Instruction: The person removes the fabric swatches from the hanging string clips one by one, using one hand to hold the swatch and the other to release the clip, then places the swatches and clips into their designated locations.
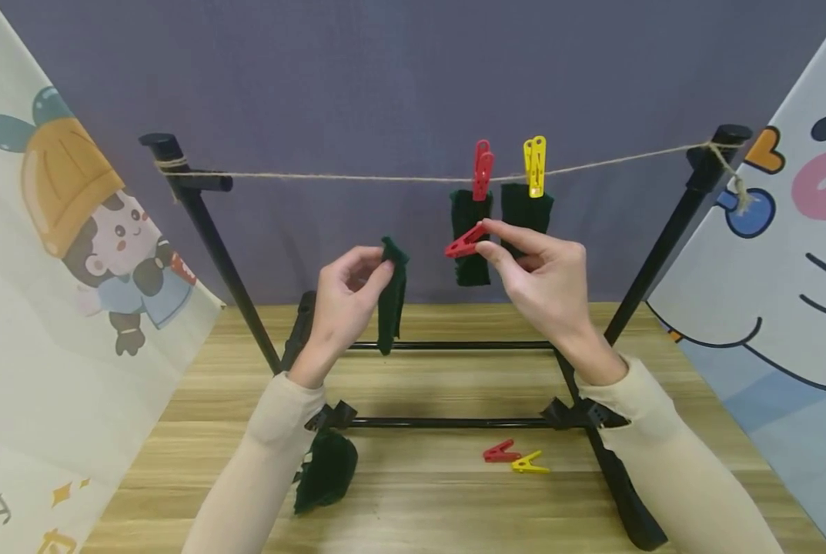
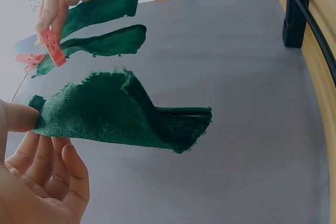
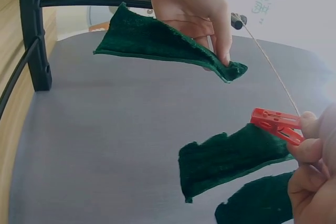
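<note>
- Left of the middle of the frame, the left hand pinches the green cloth near its top; that small hold could let it slip and drop.
- Across the upper part, the string could wobble if bumped.
- Right of the middle, the right hand pinches a red peg; a crooked squeeze could make it pop away.
- The green cloth looks soft and dark, with fuzzy edges and a bent-over end.
</note>
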{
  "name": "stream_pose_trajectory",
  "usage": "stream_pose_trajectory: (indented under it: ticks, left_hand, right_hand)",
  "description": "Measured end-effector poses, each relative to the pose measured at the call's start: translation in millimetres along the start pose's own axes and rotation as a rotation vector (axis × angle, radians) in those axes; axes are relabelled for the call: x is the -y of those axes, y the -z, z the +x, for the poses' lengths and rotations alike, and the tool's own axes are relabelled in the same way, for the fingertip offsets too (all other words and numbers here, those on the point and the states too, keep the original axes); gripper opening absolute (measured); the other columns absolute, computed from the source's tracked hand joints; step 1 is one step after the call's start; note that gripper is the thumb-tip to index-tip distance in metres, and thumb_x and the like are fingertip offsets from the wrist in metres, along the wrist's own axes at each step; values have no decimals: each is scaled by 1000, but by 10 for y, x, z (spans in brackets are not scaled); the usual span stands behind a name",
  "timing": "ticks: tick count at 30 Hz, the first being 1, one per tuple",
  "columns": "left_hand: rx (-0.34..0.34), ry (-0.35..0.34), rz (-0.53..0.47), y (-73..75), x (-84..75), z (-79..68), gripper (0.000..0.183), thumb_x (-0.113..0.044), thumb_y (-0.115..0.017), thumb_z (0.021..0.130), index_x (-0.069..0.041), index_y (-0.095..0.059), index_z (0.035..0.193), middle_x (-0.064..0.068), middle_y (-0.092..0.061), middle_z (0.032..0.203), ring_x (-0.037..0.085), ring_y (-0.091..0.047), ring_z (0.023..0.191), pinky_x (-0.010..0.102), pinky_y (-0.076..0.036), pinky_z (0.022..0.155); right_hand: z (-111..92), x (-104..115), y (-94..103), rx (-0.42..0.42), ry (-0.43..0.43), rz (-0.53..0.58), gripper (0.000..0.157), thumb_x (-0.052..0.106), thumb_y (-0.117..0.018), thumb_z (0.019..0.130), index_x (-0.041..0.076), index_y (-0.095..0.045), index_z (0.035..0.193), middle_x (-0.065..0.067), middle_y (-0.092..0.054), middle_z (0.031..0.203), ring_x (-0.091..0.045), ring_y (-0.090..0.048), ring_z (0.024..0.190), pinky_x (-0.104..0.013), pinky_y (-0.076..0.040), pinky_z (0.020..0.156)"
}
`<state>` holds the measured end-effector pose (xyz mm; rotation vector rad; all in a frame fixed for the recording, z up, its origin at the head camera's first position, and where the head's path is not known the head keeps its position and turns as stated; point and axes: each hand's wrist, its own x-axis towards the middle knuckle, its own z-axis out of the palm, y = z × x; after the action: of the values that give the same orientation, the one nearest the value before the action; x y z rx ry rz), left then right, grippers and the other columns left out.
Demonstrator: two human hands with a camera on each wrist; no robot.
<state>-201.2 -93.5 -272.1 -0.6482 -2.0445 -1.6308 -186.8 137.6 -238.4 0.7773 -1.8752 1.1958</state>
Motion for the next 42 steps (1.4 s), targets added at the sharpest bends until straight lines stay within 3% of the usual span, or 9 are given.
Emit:
stream_pose_trajectory:
  ticks: [12, 24, 42]
  left_hand:
    - [22, 34, -8, 10, 42, -61, 16, -8, -59, 95, 3, -67, 104, 15, -67, 88, 28, -61, 75, 28, -49, 65]
    - [11, 61, -28, 33, 126, -122, 15, -6, -58, 95, 5, -66, 101, 15, -67, 91, 21, -62, 79, 26, -50, 70]
    - [27, 90, 22, 48, 229, -252, 13, -2, -59, 93, 3, -67, 100, 14, -65, 84, 21, -59, 72, 25, -46, 61]
  right_hand:
    - [-141, -93, -9, 19, -57, 11, 27, -5, -73, 81, -6, -70, 107, -19, -71, 93, -7, -35, 30, -21, -24, 35]
    - [-284, -176, -22, 40, -129, -1, 27, -2, -73, 82, -5, -70, 109, -18, -71, 96, -7, -35, 31, -22, -24, 35]
    - [-475, -340, -46, 63, -166, 5, 26, -2, -75, 80, -4, -71, 106, -16, -71, 99, -8, -38, 32, -23, -26, 34]
